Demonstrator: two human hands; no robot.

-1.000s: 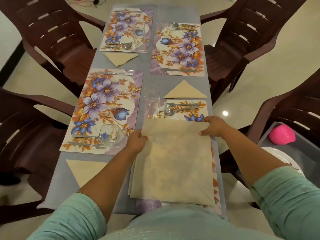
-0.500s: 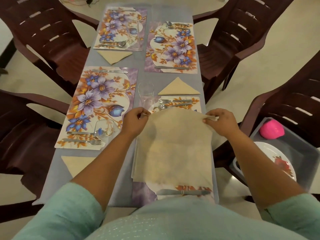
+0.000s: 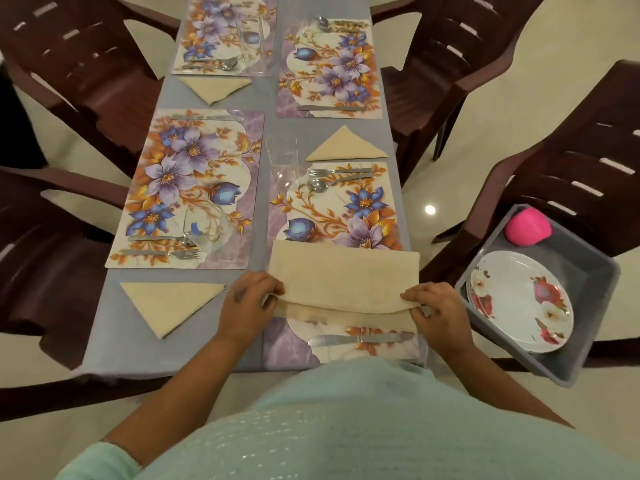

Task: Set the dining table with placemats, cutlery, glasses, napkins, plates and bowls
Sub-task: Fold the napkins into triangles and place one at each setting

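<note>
Beige napkin (image 3: 343, 275), purple-and-orange floral placemat (image 3: 341, 216) (blue buds too), pink bowl (image 3: 527, 231).

The near half of the floral placemat (image 3: 346, 216) is covered by the folded beige cloth napkin (image 3: 343, 278) held between the fingers (image 3: 273, 292). The fingertips of both hands are tucked under the fold. Far beyond the fingers, the top left floral placemat (image 3: 225, 32) is cut by the upper edge. The stacked white flowered plates (image 3: 519, 299) cannot be counted.
</note>
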